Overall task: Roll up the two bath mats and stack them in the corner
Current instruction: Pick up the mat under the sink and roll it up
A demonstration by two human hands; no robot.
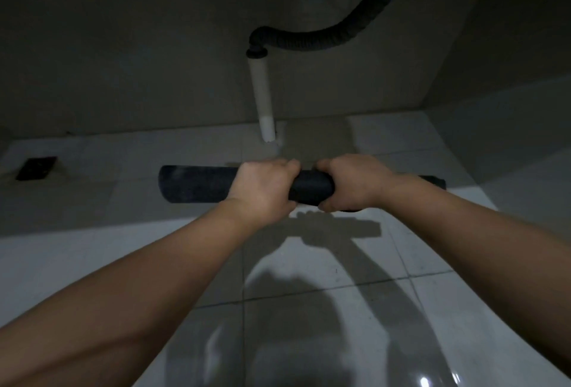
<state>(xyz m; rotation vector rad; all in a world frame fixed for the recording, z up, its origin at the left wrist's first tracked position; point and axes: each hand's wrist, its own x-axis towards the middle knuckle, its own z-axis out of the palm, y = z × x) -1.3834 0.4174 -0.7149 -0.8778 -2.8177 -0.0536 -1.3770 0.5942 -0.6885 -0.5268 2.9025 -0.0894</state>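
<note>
- left forearm (139, 278) and right forearm (482, 232) reach fwd from the bottom corners and converge on one grip zone at frame ctr.
- Tiled floor (77, 263): pale gloss tiles. Shadow of arms and roll falls on near side of the grip.
- left hand (265, 186): back of hand up, fingers curled over top of the rolled bath mat (197, 184). Full wrap-round hold.
- right hand (352, 182): same wrap-round hold on same roll, thumb tip showing under it. Sits just right of left hand, w/ a short bare stretch of roll between them.
- Rolled bath mat: dark, tight cylinder, horiz. across frame. Grip is right of its ctr: long section sticks out left of left hand, and a shorter, thinner-looking end shows past right wrist.
- Roll-to-floor contact: cannot tell.
- Floor drain (35, 167): dark square grate, well left of grip.
- White pipe (262, 99): near upright, slight tilt, directly beyond left hand. Its foot meets the floor just past the grip.
- Black corrugated hose (324, 37): joins pipe top, runs up and right, above and beyond grip.
- Wall (123, 62): grey, behind pipe. Meets a side wall beyond and right of grip.
</note>
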